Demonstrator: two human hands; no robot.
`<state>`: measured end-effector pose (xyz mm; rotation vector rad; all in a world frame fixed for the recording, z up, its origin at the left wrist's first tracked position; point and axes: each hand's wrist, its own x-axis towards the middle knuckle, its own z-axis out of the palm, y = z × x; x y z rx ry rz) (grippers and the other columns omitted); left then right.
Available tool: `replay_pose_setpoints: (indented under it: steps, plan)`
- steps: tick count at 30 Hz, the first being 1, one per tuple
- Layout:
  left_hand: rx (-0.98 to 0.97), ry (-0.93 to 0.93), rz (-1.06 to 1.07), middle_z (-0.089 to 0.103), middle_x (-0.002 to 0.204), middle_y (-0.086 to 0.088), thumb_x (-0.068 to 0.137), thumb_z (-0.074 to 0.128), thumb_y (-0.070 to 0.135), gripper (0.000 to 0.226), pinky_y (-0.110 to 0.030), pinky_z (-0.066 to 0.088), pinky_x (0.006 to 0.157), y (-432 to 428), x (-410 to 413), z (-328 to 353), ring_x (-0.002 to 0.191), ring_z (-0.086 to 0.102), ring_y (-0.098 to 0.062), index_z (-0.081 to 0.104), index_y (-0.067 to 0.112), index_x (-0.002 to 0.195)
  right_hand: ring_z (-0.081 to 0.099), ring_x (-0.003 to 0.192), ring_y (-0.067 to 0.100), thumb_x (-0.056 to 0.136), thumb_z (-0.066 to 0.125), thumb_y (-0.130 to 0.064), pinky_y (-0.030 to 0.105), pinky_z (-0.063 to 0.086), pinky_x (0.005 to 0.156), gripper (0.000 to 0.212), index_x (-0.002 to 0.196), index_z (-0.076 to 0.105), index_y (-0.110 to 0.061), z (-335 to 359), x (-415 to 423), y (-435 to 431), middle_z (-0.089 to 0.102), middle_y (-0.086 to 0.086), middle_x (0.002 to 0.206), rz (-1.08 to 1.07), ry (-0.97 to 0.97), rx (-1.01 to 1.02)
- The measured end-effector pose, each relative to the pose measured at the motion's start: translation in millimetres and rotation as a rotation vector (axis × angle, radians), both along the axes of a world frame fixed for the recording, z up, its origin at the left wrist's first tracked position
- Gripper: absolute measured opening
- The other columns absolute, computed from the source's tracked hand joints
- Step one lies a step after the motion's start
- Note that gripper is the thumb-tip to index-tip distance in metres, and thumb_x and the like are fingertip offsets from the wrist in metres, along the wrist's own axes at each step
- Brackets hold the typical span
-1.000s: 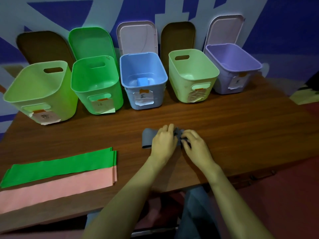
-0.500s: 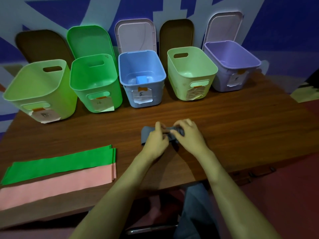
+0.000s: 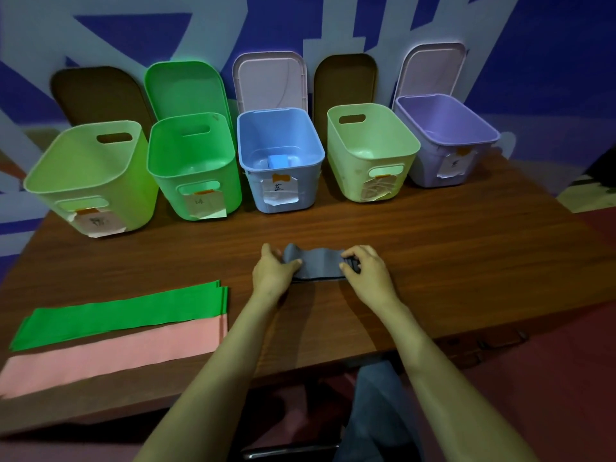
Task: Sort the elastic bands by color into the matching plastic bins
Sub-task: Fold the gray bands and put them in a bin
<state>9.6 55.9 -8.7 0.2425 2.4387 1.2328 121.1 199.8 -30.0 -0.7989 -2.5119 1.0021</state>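
A grey elastic band [image 3: 318,266] lies stretched sideways at the middle of the wooden table [image 3: 450,261]. My left hand [image 3: 271,271] grips its left end and my right hand [image 3: 365,270] grips its bunched right end. A green band [image 3: 123,313] and a pink band [image 3: 113,356] lie flat at the front left. Five open bins stand along the back: a light green bin [image 3: 90,181], a green bin [image 3: 195,168], a blue bin [image 3: 280,161] with a folded blue band [image 3: 278,160] inside, a pale green bin [image 3: 371,151] and a purple bin [image 3: 446,135].
Each bin carries a paper label on its front. Lids lean against the blue and white wall behind the bins. The table's front edge runs just under my forearms, and its right edge drops to a dark red floor [image 3: 566,378].
My hands have moved apart, pulling the grey band out from a small bunch into a wider strip. The camera view shifted slightly downward.
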Motion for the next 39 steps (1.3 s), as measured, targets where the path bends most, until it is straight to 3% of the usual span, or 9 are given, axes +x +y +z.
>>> replay_pose_setpoints:
  steps: [5, 8, 11, 15, 18, 23, 32, 36, 39]
  plan:
    - [0.170, 0.192, -0.089, 0.050, 0.084, 0.005, 0.077, 0.073, 0.008, 0.036, -0.018, 0.038, 0.058, 3.5, 16.4, 18.6, 0.079, 0.051, -0.014, 0.043, 0.015, 0.095, 0.038, 0.123, 0.022, 0.082, 0.061, -0.001, 0.026, 0.035, 0.096, 0.044, 0.122, 0.050, -0.016, 25.8, -5.2, 2.4, 0.042, 0.003, 0.129, 0.039, -0.071, 0.074]
    - [0.254, 0.399, -0.207, 0.059, 0.097, 0.000, 0.077, 0.068, 0.001, 0.038, -0.024, 0.048, 0.068, 5.4, 26.3, 29.8, 0.091, 0.059, -0.018, 0.043, 0.020, 0.098, 0.036, 0.129, 0.010, 0.078, 0.059, 0.003, 0.019, 0.030, 0.102, 0.065, 0.135, 0.041, -0.023, 59.1, -0.4, 6.2, 0.039, -0.003, 0.139, 0.258, 0.085, 0.005]
    - [0.270, 0.559, -0.360, 0.060, 0.108, -0.005, 0.078, 0.065, 0.003, 0.045, -0.039, 0.051, 0.077, 13.2, 36.0, 41.0, 0.098, 0.060, -0.023, 0.037, 0.019, 0.110, 0.049, 0.117, 0.002, 0.080, 0.062, -0.004, 0.015, 0.038, 0.097, 0.053, 0.128, 0.051, -0.024, 84.9, 14.5, 8.3, 0.054, -0.007, 0.125, 0.395, 0.167, 0.020]
    - [0.405, 0.625, -0.470, 0.048, 0.113, 0.007, 0.079, 0.069, 0.008, 0.055, -0.027, 0.050, 0.077, 21.0, 48.6, 49.4, 0.095, 0.058, -0.011, 0.030, 0.030, 0.111, 0.052, 0.104, 0.003, 0.082, 0.063, -0.006, 0.011, 0.038, 0.087, 0.034, 0.114, 0.059, -0.016, 97.4, 36.2, 11.7, 0.058, -0.005, 0.111, 0.353, 0.202, 0.207]
    - [0.505, 0.495, -0.472, 0.049, 0.116, 0.005, 0.077, 0.074, 0.016, 0.053, -0.019, 0.047, 0.087, 26.7, 54.8, 45.2, 0.102, 0.054, -0.005, 0.037, 0.024, 0.114, 0.053, 0.096, 0.006, 0.082, 0.063, -0.005, 0.010, 0.040, 0.077, 0.028, 0.108, 0.060, -0.013, 94.3, 52.0, 16.1, 0.056, -0.005, 0.102, 0.295, 0.287, 0.242]
    - [0.508, -0.001, -0.621, 0.066, 0.114, 0.007, 0.084, 0.069, 0.030, 0.035, -0.031, 0.051, 0.092, 53.7, 53.8, 31.3, 0.103, 0.062, -0.005, 0.057, 0.027, 0.117, 0.052, 0.092, 0.006, 0.079, 0.060, 0.003, 0.011, 0.041, 0.078, 0.026, 0.102, 0.059, -0.008, 93.6, 54.6, 40.2, 0.053, -0.001, 0.099, 0.151, 0.479, 0.176]
    - [0.551, 0.037, -0.399, 0.057, 0.113, 0.006, 0.091, 0.059, 0.024, 0.035, -0.026, 0.052, 0.090, 164.4, 29.0, 87.0, 0.106, 0.060, -0.008, 0.040, 0.016, 0.119, 0.048, 0.098, 0.005, 0.085, 0.055, -0.004, 0.020, 0.045, 0.080, 0.027, 0.112, 0.054, -0.005, 138.8, -34.0, 165.0, 0.048, -0.001, 0.107, 0.102, 0.470, 0.060]
    - [0.528, -0.125, -0.274, 0.056, 0.115, -0.004, 0.088, 0.063, 0.013, 0.048, -0.025, 0.054, 0.086, 208.6, 5.6, 137.9, 0.101, 0.061, -0.013, 0.033, 0.012, 0.125, 0.048, 0.101, 0.012, 0.086, 0.054, -0.005, 0.036, 0.049, 0.087, 0.028, 0.113, 0.053, -0.005, 175.2, -76.0, 210.7, 0.051, 0.004, 0.109, 0.148, 0.397, -0.049]
    - [0.456, -0.185, -0.215, 0.056, 0.113, -0.011, 0.086, 0.063, 0.003, 0.054, -0.022, 0.054, 0.079, 240.0, -21.9, 163.2, 0.098, 0.061, -0.020, 0.028, 0.009, 0.127, 0.048, 0.098, 0.013, 0.087, 0.053, -0.006, 0.034, 0.045, 0.087, 0.033, 0.119, 0.047, -0.009, 198.3, -110.6, 242.3, 0.050, 0.002, 0.108, 0.195, 0.306, -0.085]
